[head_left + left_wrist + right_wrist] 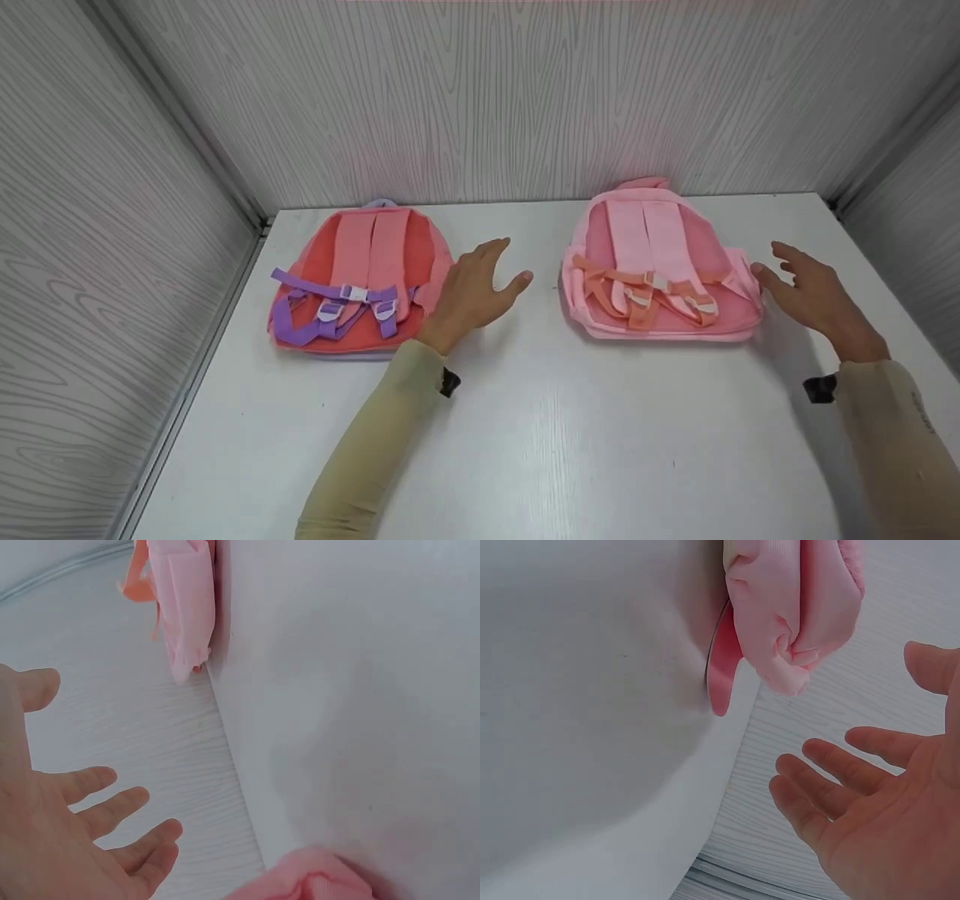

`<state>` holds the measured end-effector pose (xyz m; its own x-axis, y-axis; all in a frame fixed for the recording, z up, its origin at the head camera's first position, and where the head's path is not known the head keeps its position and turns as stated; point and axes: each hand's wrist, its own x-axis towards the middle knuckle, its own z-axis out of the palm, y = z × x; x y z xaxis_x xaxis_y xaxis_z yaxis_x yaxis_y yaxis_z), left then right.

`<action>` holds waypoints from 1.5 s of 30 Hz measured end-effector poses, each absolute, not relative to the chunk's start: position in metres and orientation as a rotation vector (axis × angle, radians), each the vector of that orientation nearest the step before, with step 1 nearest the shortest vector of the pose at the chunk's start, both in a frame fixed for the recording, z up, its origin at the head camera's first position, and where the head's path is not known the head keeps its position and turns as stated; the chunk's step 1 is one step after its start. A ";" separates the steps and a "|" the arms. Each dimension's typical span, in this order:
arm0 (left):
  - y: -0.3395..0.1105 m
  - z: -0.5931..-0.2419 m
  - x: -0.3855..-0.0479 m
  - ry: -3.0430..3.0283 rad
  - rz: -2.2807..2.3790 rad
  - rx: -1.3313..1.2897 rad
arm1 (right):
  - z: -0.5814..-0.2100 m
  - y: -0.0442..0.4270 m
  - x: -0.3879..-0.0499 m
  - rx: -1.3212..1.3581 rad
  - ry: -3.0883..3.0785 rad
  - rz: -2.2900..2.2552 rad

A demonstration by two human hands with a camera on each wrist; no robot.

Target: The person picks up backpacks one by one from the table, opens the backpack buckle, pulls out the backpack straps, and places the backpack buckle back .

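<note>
Two small backpacks lie on a white table with their straps facing up. The left one is a coral-red backpack (322,255) with purple webbing and pale buckles. To its right is a light pink backpack (592,232) with orange webbing. My left hand (472,289) hovers by the red backpack's right side, fingers spread and holding nothing; the left wrist view shows its relaxed fingers (112,814). Beside the pink backpack's right edge, my right hand (814,300) is held in the air with fingers apart. In the right wrist view, a gap separates that hand from the pink side pocket (772,622).
The white table (525,435) runs up to a grey wood-grain back wall (480,97). Similar panels stand at the left (97,247) and right (915,202). Dark straps sit at both wrists of the long sleeves.
</note>
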<state>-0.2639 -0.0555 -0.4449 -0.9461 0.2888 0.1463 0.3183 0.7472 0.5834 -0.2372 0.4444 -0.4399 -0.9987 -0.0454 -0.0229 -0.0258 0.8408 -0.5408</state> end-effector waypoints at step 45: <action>0.040 -0.492 -0.258 -2.801 -1.694 -0.367 | -0.469 0.438 -0.228 0.110 2.836 -1.016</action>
